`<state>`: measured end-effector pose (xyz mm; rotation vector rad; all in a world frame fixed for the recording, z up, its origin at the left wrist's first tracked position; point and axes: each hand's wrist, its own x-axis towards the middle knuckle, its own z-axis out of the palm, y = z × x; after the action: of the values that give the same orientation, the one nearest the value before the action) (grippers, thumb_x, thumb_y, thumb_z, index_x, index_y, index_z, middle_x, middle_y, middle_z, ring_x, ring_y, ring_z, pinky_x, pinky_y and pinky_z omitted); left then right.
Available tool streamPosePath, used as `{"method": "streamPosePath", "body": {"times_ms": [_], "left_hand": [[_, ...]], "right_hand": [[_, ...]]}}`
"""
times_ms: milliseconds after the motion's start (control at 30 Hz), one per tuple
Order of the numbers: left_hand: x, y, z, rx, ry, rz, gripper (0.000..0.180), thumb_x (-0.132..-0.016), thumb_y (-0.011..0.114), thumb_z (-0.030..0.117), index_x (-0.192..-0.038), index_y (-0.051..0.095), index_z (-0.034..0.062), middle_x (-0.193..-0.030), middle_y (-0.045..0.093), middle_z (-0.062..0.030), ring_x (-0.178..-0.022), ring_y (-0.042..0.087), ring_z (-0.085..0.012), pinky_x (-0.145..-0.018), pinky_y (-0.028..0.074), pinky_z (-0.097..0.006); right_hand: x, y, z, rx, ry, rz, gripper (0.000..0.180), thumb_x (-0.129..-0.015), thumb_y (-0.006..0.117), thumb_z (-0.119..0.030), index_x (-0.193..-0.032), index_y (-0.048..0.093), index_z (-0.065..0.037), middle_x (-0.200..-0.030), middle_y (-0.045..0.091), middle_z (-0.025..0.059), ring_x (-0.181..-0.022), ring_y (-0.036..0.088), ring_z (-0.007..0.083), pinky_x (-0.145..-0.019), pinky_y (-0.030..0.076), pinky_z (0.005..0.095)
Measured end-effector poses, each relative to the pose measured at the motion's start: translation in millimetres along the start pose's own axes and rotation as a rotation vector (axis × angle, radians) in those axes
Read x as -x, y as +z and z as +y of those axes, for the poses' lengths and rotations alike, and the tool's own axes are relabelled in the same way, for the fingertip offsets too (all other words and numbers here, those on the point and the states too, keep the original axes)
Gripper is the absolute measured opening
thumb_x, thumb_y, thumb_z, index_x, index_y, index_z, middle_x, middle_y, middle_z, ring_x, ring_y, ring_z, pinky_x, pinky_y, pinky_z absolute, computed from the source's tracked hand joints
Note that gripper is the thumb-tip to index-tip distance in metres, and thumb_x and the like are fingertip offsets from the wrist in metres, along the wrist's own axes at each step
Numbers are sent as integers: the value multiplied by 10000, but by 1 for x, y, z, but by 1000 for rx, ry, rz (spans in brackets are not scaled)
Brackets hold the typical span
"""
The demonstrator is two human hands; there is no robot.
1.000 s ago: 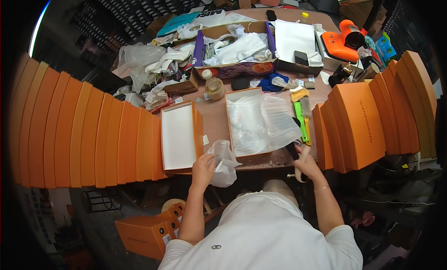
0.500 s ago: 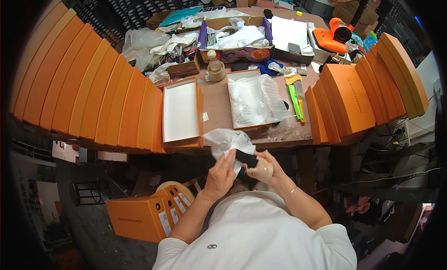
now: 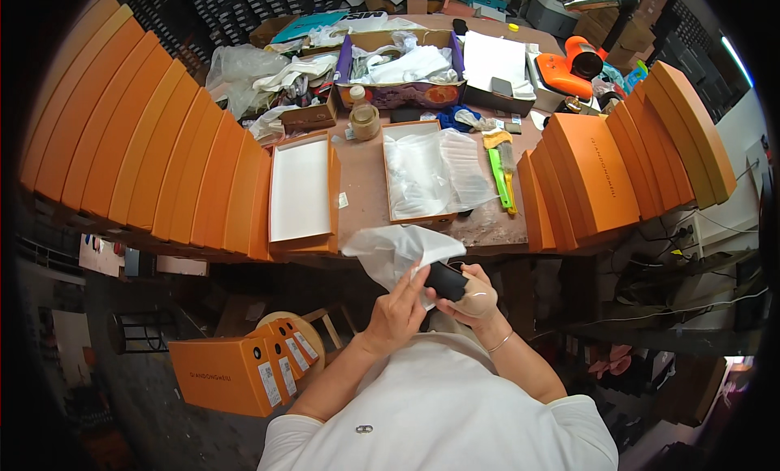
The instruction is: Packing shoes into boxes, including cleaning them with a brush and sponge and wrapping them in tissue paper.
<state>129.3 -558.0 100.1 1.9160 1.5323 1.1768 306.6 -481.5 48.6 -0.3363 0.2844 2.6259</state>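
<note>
In front of my waist, my right hand (image 3: 470, 296) is closed around a shoe (image 3: 447, 282) with a glossy beige end and a black part. My left hand (image 3: 396, 313) is closed on a thin white plastic bag (image 3: 394, 256), its fingertips close to the black part. The bag fans out loosely beyond my fingers, toward the table edge; how far it covers the shoe, I cannot tell. Just past it on the table stands an open shoe box (image 3: 410, 179) with white wrapping inside. To its left is an orange box lid (image 3: 302, 195), its white inside showing.
Rows of orange shoe boxes (image 3: 154, 146) line the table at left, with more boxes (image 3: 593, 175) at right. A bottle (image 3: 364, 120), brushes (image 3: 502, 175) and a purple carton (image 3: 398, 93) are on the table. Below left, orange boxes (image 3: 223, 378) rest on a stool (image 3: 329, 333).
The shoe's black part shows more fully now, and the bag is spread wider to both sides. Both hands are still at the same work in front of me; the view has shifted slightly.
</note>
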Motion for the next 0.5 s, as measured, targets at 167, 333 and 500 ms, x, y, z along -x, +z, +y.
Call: {"method": "streamPosePath", "body": {"times_ms": [167, 333, 500], "left_hand": [[-8, 23, 11, 17, 252, 4, 571, -689, 576, -86, -1255, 537, -25, -1287, 545, -219, -694, 673, -275, -592, 555, -309], [18, 26, 3, 100, 209, -57, 577, -698, 571, -102, -1267, 529, -18, -1304, 535, -208, -733, 674, -285, -599, 557, -312], [19, 35, 12, 170, 273, -133, 586, -707, 603, -87, -1281, 530, 3, -1319, 520, -212, -836, 678, -305, -679, 568, -311]], "right_hand": [[-26, -1, 35, 519, -644, 245, 438, -976, 489, -308, -1317, 459, -36, -1223, 586, 104, -1062, 601, 242, -944, 488, 387], [-20, 4, -2, 161, -401, 67, 393, -966, 470, -245, -1312, 483, -60, -1245, 585, 103, -1093, 593, 235, -987, 461, 398], [-59, -78, -4, 898, -840, 69, 405, -986, 462, -235, -1349, 426, -62, -1261, 538, 84, -1110, 555, 199, -997, 447, 352]]}}
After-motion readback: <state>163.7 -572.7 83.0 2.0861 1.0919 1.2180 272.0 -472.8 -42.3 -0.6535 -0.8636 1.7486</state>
